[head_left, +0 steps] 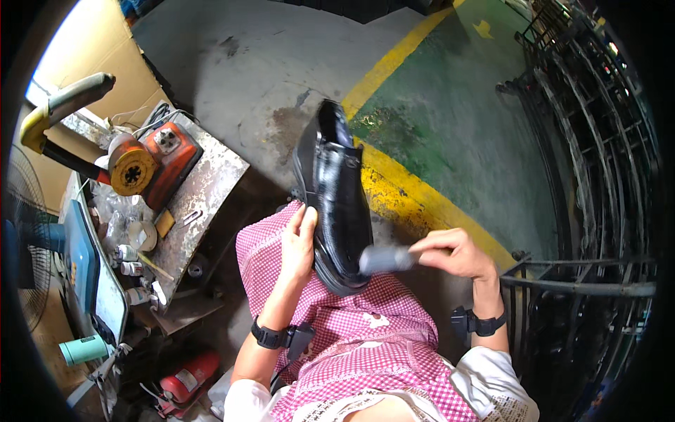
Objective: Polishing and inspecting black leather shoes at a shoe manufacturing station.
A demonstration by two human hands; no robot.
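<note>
A glossy black leather shoe (pixel 341 200) is held over my lap, its opening pointing away from me and its toe toward me. My left hand (pixel 300 243) grips the shoe's left side near the sole, thumb along the edge. In my right hand (pixel 457 254) is a small greyish brush (pixel 387 259), pinched at its end and smeared by motion. The brush's head lies against or just beside the right side of the toe; contact cannot be made out. A pink checked apron (pixel 365 330) covers my lap beneath the shoe.
At left stands a worn workbench (pixel 218 165) bearing an orange-and-black machine (pixel 165 158), small bottles and a tape roll (pixel 143 235). A red fire extinguisher (pixel 190 376) sits below. Black metal racks (pixel 583 141) line the right side. A yellow line (pixel 401 190) crosses the floor ahead.
</note>
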